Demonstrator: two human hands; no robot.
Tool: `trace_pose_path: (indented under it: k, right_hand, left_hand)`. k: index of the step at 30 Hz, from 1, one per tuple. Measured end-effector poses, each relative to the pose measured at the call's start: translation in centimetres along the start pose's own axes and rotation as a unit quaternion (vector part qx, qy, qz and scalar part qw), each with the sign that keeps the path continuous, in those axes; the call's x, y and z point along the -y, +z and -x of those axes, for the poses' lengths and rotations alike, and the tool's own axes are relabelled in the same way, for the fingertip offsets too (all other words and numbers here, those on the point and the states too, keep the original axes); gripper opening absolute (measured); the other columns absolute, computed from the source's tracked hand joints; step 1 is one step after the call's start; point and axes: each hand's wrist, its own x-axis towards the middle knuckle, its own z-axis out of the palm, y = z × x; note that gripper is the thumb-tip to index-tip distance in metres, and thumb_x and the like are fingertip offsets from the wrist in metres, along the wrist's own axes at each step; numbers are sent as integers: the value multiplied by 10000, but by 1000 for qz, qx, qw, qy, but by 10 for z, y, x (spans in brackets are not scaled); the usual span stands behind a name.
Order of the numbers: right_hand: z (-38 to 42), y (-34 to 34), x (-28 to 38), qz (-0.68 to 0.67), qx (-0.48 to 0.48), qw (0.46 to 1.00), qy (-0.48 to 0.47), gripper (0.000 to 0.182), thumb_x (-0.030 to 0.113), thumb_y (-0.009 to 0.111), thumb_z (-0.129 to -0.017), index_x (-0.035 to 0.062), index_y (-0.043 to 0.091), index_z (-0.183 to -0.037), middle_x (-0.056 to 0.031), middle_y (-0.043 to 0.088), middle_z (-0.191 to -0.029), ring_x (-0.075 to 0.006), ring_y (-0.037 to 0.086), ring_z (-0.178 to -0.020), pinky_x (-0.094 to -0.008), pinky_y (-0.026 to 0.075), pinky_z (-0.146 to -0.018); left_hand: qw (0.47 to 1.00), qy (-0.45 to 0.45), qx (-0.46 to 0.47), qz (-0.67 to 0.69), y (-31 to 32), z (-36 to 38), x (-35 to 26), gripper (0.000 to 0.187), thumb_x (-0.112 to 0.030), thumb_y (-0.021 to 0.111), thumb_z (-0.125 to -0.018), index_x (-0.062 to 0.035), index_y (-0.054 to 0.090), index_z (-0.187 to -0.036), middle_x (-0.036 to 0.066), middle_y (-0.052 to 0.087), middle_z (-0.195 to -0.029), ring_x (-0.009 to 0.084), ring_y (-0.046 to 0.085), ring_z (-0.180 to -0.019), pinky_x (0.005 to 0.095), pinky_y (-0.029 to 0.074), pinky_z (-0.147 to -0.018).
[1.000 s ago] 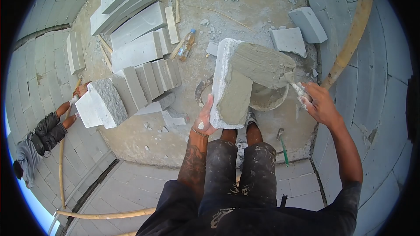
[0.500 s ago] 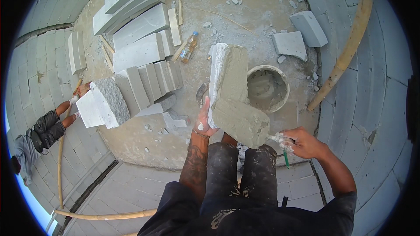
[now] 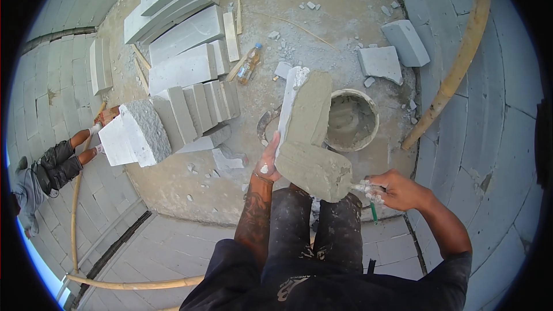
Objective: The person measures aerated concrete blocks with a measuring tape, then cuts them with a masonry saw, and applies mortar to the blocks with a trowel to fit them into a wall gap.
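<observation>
My left hand [image 3: 268, 161] grips the lower left side of a pale lightweight block [image 3: 290, 103], held tilted above the floor. Wet grey mortar [image 3: 311, 106] coats its upper face. In my right hand [image 3: 397, 190] is a trowel [image 3: 315, 170], its blade thickly covered with mortar and lying against the block's near end. Dried mortar crusts the trowel's neck, and a thin green piece [image 3: 374, 213] sticks out below my fingers. Just right of the block stands a round bucket [image 3: 375, 129] with mortar inside, partly hidden by the block.
Several pale blocks [image 3: 184, 69] lie stacked at left. Two broken blocks [image 3: 380, 63] lie near the right wall. A plastic bottle [image 3: 250, 64] and rubble lie on the floor. Bamboo poles [image 3: 455, 75] lean at right and left. Another person [image 3: 57, 167] is at far left.
The block has shifted slightly down and right and tilted, showing less of its white side. The trowel remains against its near end, with both hands keeping their grip.
</observation>
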Motion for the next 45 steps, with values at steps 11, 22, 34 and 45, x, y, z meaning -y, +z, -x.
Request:
trace_pose_path:
  k: [11,22,34,45]
  right_hand:
    - [-20,-20,6,-75,-13,990,118,158,54,504,-805,-3,577,-933,-70,500,-565,-95,466,-482,-268,386,-474]
    - [1,13,-15,11,-80,996,-27,185,114,557,-774,-7,566,-914,-236,545,-717,-399,517,-621,-395,424,-563]
    - [60,37,-59,45,-219,973,47,182,96,548,-783,14,573,-943,-150,557,-655,-233,540,-526,-331,427,-520]
    - [-74,-18,-22,-188,-429,880,-82,121,95,502,-830,-5,566,-855,-49,542,-675,-90,486,-532,-256,397,-464]
  left_hand:
    - [1000,5,-5,-1,34,-15,-6,570,-485,395,-897,-92,371,-1309,84,483,-1263,217,491,-1128,382,412,-930]
    - [983,72,-138,-101,42,-25,-15,593,-517,390,-885,-74,412,-1280,94,508,-1232,234,503,-1112,401,415,-923]
    - [991,48,120,17,47,-41,-27,673,-560,396,-837,-101,344,-1326,188,445,-1242,326,495,-1023,464,416,-840]
    - [975,-73,179,107,101,-16,7,683,-557,437,-811,-123,319,-1324,218,433,-1172,324,496,-905,440,453,-713]
